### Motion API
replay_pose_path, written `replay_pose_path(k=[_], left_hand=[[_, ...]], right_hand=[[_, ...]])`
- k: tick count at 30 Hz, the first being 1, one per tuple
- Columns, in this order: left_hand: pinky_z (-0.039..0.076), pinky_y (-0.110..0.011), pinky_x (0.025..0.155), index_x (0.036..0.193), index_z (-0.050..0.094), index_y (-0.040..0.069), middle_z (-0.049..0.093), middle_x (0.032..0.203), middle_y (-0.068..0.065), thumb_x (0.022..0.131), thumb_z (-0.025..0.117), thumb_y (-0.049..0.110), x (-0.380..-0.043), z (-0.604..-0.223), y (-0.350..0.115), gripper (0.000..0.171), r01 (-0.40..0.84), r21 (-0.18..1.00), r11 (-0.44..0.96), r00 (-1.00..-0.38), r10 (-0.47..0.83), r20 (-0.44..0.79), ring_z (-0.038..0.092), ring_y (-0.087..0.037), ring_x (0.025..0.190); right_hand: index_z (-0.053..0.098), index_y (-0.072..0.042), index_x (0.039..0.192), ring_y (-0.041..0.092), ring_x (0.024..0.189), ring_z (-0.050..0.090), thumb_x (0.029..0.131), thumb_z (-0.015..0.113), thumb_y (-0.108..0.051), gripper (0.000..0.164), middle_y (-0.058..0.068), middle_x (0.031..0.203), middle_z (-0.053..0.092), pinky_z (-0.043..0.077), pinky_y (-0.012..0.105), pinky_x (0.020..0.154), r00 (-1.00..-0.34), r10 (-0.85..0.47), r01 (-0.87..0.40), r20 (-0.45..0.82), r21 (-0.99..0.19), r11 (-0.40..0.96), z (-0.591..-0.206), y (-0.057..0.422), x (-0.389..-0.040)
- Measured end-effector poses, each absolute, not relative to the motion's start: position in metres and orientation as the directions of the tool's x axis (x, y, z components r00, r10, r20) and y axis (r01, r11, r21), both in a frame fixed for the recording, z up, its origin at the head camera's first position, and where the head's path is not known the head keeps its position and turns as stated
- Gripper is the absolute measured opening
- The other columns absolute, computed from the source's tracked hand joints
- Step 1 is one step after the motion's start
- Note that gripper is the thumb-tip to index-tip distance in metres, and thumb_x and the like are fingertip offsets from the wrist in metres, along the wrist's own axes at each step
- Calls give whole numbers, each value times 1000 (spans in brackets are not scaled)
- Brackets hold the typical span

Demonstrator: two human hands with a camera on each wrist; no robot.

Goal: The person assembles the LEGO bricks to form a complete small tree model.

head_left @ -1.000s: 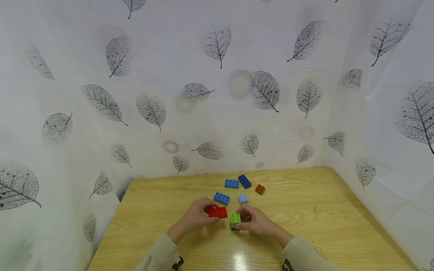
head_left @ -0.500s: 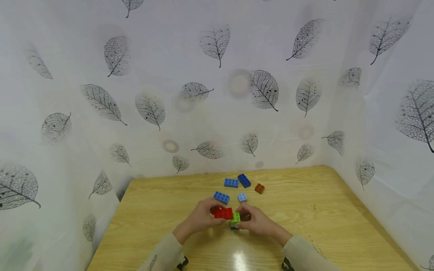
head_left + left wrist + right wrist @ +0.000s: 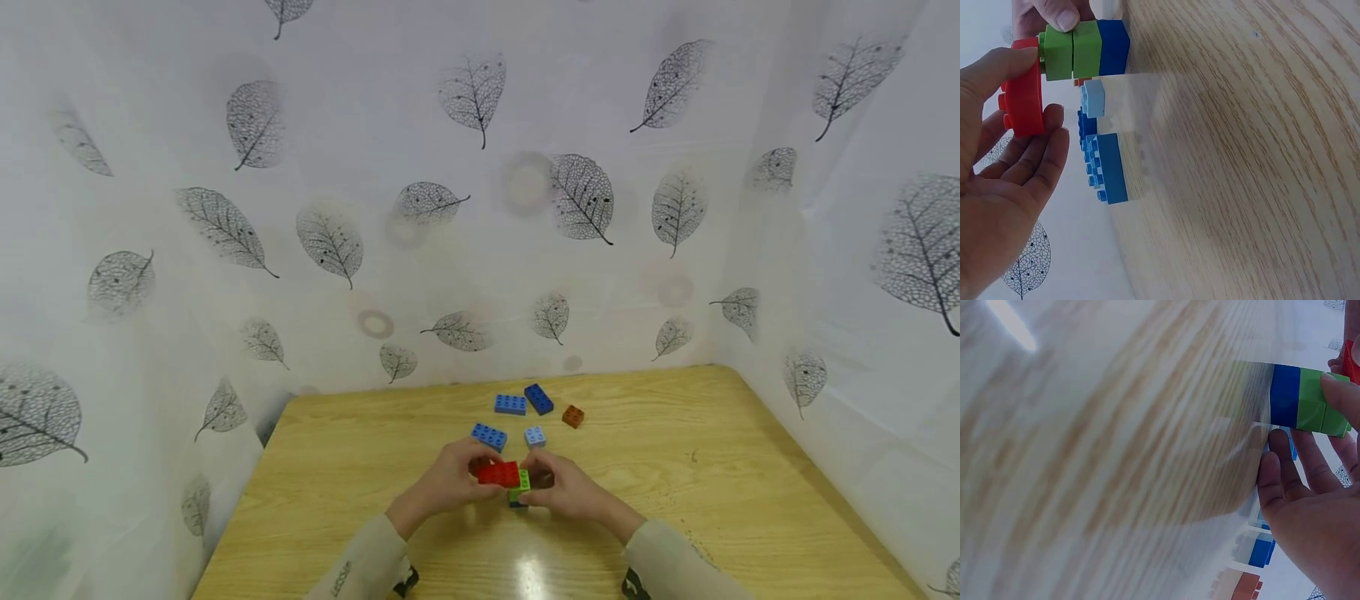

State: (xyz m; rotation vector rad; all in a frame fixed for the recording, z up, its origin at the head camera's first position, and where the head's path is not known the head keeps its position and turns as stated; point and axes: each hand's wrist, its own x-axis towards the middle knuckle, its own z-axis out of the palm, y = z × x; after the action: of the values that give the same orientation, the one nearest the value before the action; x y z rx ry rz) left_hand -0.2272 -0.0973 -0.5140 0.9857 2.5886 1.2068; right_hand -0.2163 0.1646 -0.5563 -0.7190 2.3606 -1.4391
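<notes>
My left hand [image 3: 450, 479] pinches a red toy building brick [image 3: 1025, 94] between thumb and fingers. Beside it, my right hand [image 3: 570, 492] grips a small stack standing on the table: two green bricks [image 3: 1072, 51] over a dark blue brick [image 3: 1114, 47]. One end of the red brick overlaps the top of the stack in the head view. In the left wrist view that end sits right at the studs of the upper green brick, with the rest jutting out toward the left palm. Thumb and fingers of the right hand lie on opposite sides of the green bricks.
Beyond the hands lie two medium-blue bricks [image 3: 489, 437], a dark blue brick [image 3: 538, 398], a light blue brick [image 3: 535, 437] and an orange-brown brick [image 3: 573, 416]. A leaf-patterned white curtain [image 3: 480, 250] surrounds the wooden table [image 3: 345, 450] at its back and sides.
The left hand has carried the red brick rightward, from beside the green stack to over part of its top. The right hand has stayed at the stack.
</notes>
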Motion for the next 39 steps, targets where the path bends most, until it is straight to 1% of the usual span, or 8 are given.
replay_pose_path(k=[8, 14, 17, 23, 29, 35, 39], left_hand=[[52, -22, 83, 114, 76, 16, 68, 105, 4, 85, 88, 20, -228, -510, -96, 32, 484, 726, 489, -787, 605, 117, 58, -5, 92], [50, -21, 83, 111, 76, 16, 69, 104, 5, 86, 89, 22, -231, -510, -96, 29, 485, 714, 504, -783, 614, 98, 57, -3, 91], [50, -21, 83, 111, 76, 16, 69, 104, 5, 86, 88, 22, -232, -510, -95, 29, 474, 714, 515, -787, 612, 81, 57, -4, 91], [50, -21, 81, 111, 77, 15, 68, 102, 6, 86, 88, 22, -232, -507, -94, 28, 459, 720, 520, -789, 611, 62, 56, -3, 89], [49, -21, 82, 111, 77, 15, 68, 102, 6, 86, 88, 21, -230, -507, -96, 29, 452, 726, 518, -787, 614, 52, 55, -3, 89], [49, -21, 83, 111, 77, 16, 67, 102, 7, 86, 88, 22, -231, -508, -97, 29, 444, 723, 529, -789, 613, 36, 55, -3, 90], [49, -21, 82, 110, 77, 15, 68, 101, 7, 85, 89, 20, -233, -507, -96, 29, 462, 707, 535, -783, 620, 42, 54, -3, 89]], right_hand=[[63, -16, 120, 10, 106, 69, 96, 78, -22, 28, 5, 119, 71, 57, 24, 88, -825, -563, -291, 50, -891, 347, -554, 165, -216], [63, -14, 120, 19, 108, 69, 96, 78, -18, 28, 6, 120, 70, 56, 24, 88, -835, -549, -273, 42, -897, 347, -553, 165, -214], [63, -14, 120, 20, 108, 69, 96, 78, -17, 29, 6, 120, 70, 57, 25, 88, -836, -548, -266, 37, -900, 345, -552, 165, -214], [63, -14, 119, 16, 107, 69, 96, 78, -18, 28, 6, 118, 71, 57, 25, 88, -828, -558, -280, 52, -901, 332, -553, 165, -214], [64, -14, 119, 16, 107, 69, 96, 79, -20, 28, 6, 118, 71, 57, 25, 88, -830, -555, -282, 50, -896, 342, -554, 164, -214], [64, -16, 118, 15, 107, 68, 96, 79, -22, 27, 4, 118, 71, 56, 24, 89, -836, -548, -270, 27, -889, 369, -555, 164, -215], [64, -18, 117, 12, 106, 68, 96, 79, -23, 27, 2, 117, 71, 55, 24, 89, -839, -543, -277, 29, -882, 381, -555, 164, -216]])
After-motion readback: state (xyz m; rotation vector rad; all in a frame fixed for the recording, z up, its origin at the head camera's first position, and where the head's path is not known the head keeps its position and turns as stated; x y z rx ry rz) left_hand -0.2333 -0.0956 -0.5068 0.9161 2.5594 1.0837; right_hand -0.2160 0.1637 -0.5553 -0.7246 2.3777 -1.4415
